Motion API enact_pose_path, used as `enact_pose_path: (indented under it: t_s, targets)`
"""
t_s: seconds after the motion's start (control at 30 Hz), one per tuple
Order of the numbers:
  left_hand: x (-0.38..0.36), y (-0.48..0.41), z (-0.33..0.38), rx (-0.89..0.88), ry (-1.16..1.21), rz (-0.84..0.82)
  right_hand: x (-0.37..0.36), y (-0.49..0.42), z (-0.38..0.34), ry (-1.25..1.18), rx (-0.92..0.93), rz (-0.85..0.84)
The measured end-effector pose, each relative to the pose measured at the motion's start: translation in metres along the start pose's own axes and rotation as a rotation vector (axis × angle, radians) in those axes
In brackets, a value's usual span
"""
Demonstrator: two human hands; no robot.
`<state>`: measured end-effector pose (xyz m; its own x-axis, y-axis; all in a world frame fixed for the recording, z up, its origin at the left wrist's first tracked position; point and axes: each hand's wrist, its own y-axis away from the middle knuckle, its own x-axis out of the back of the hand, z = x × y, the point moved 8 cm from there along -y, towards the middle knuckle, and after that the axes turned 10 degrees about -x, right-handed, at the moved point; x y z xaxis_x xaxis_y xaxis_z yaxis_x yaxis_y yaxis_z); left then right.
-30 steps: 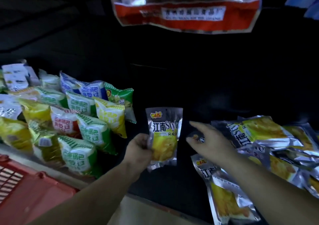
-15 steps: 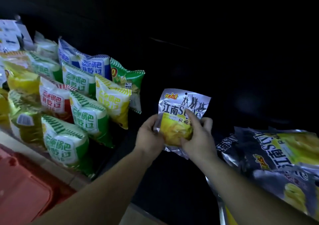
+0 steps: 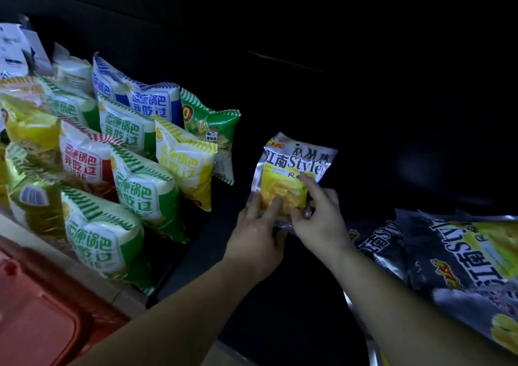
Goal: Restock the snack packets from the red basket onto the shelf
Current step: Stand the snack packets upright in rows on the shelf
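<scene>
Pinching silver snack packet (image 3: 293,166) upright by its lower half with left hand (image 3: 256,241) and right hand (image 3: 321,221); red basket (image 3: 36,312) contents hidden.

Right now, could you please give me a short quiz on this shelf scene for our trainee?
1. True or false: the left hand and right hand both hold the silver packet.
2. The red basket shows at: A) lower left, B) upper right, C) top centre.
3. Fill in: the matching packets lie to the held one's ___.
Key: 1 true; 2 A; 3 right.
</scene>
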<state>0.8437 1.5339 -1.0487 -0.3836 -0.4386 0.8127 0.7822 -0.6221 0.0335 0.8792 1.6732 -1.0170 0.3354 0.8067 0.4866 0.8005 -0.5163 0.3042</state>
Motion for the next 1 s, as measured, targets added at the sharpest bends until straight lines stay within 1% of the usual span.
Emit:
enact_pose_path:
  t_s: [0.07, 0.13, 0.2, 0.23, 0.33, 0.4, 0.5, 0.6, 0.7, 0.77, 0.9, 1.0]
  targets:
    - [-0.007, -0.008, -0.003, 0.009, -0.047, -0.059, -0.004, 0.000, -0.002, -0.057, -0.060, -0.079]
    - [-0.008, -0.015, -0.008, -0.002, -0.061, -0.077, -0.007, -0.002, -0.003, -0.232, -0.119, -0.155]
    - [-0.001, -0.021, -0.013, -0.014, -0.077, -0.076, -0.008, -0.002, -0.003, -0.377, -0.158, -0.179]
    - [0.005, -0.024, -0.015, -0.018, -0.085, -0.047, -0.007, -0.001, -0.003, -0.392, -0.157, -0.165]
    - [0.024, -0.025, -0.017, 0.001, -0.140, 0.091, -0.006, -0.001, -0.008, -0.316, -0.125, -0.118]
    - [0.022, -0.022, -0.019, 0.011, -0.212, 0.101, -0.004, -0.004, -0.008, -0.323, -0.144, -0.118]
    - [0.017, -0.016, -0.027, 0.052, -0.258, 0.090, -0.013, -0.005, -0.005, -0.347, -0.208, -0.195]
    - [0.021, -0.017, -0.026, 0.071, -0.259, 0.127, -0.022, -0.002, -0.001, -0.272, -0.190, -0.216]
    - [0.020, -0.014, -0.015, -0.079, -0.280, 0.179, -0.022, -0.002, 0.002, -0.236, -0.187, -0.210]
    - [0.011, -0.004, -0.014, -0.176, -0.245, 0.174, -0.022, -0.003, 0.004, -0.215, -0.184, -0.221]
    - [-0.002, 0.016, -0.017, -0.216, -0.255, 0.138, -0.029, -0.001, 0.004, -0.142, -0.190, -0.269]
    - [0.000, 0.020, -0.013, -0.230, -0.357, 0.120, -0.030, -0.001, 0.005, -0.124, -0.203, -0.262]
